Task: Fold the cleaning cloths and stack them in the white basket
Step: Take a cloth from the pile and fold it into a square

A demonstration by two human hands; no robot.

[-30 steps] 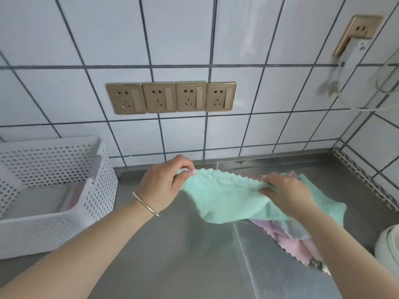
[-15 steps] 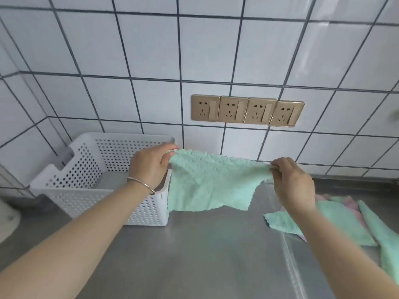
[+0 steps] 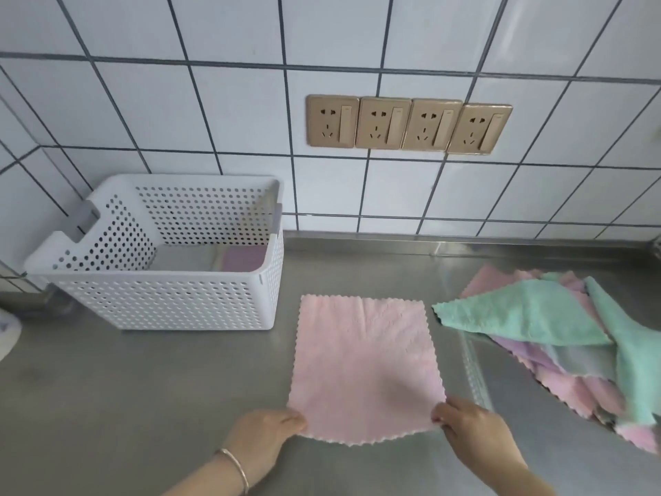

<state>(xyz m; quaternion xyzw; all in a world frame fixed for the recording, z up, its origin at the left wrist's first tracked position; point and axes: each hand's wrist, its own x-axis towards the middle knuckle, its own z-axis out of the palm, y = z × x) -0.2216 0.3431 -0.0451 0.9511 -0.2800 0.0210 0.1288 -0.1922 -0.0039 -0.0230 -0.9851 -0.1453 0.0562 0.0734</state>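
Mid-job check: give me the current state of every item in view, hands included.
pink cloth: spread flat on the counter, unfolded.
left hand: pinches the cloth's near left corner.
right hand: pinches the near right corner.
white basket: upright by the wall, something flat and purple inside.
cloth pile: loose heap, unfolded, green ones on top.
wall sockets: nothing plugged in.
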